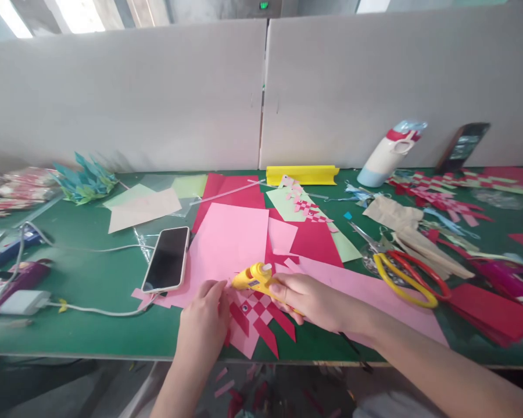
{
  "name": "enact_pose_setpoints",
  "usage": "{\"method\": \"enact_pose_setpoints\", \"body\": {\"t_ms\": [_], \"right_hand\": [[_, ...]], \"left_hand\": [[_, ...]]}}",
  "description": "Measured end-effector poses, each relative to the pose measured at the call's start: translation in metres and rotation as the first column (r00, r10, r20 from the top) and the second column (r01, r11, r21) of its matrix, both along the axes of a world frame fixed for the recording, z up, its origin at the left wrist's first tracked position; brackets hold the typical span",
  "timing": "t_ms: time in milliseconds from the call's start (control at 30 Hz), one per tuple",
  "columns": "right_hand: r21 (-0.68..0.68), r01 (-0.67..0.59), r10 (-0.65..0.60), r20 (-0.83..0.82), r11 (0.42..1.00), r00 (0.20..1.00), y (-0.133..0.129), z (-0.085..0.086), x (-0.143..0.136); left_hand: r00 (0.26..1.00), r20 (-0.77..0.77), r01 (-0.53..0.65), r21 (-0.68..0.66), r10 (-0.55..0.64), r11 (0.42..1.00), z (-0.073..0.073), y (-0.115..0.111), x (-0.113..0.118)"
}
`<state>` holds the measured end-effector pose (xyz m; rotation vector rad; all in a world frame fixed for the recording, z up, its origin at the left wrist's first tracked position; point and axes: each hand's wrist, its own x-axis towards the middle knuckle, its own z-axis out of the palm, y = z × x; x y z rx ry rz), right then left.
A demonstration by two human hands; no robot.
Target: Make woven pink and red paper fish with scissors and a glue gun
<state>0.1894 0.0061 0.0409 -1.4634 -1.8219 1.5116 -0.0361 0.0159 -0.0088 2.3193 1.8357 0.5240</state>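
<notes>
My right hand [303, 299] is wrapped round the handle of a small yellow hot glue gun [258, 275]. Its nozzle points left, towards the fingertips of my left hand [206, 318]. Those fingers are pinched together at the left edge of a woven paper fish [258, 313], in pink and red checks with an eye on it. The fish lies near the table's front edge, partly below the glue gun, with red and pink strips fanning out towards me. My left fingers hide its left end. Pink paper sheets [235, 232] lie just behind.
A phone [168, 258] with a white cable lies left. Scissors [403, 273] with red and yellow handles rest right, near red paper [494, 310]. Farther back are small woven fish [307, 206], a yellow folded strip [303, 175] and a bottle [387, 157] before a grey partition [375, 87].
</notes>
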Motion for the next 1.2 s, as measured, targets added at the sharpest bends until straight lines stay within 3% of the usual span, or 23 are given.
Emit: {"method": "enact_pose_setpoints", "body": {"t_ms": [367,567,867,1200], "right_hand": [[-0.007,-0.008,0.008,-0.006,1.000,1.000,-0.0008,0.0003,-0.0004],[-0.007,0.045,-0.045,-0.017,0.999,0.999,-0.0010,-0.0005,-0.0024],[0.001,0.027,-0.027,-0.044,1.000,0.999,0.0004,0.0033,-0.0025],[-0.025,-0.024,0.025,0.062,0.999,0.998,0.0018,0.0042,-0.0023]], "left_hand": [[1.000,-0.002,0.010,0.017,-0.010,1.000,-0.0056,0.0006,-0.0021],[1.000,0.013,0.019,0.018,-0.019,1.000,-0.0040,0.0002,-0.0022],[1.000,0.008,0.010,-0.013,-0.010,1.000,0.0020,-0.0008,0.0000],[1.000,0.008,-0.001,0.014,0.001,1.000,-0.0016,-0.0009,0.0005]]}}
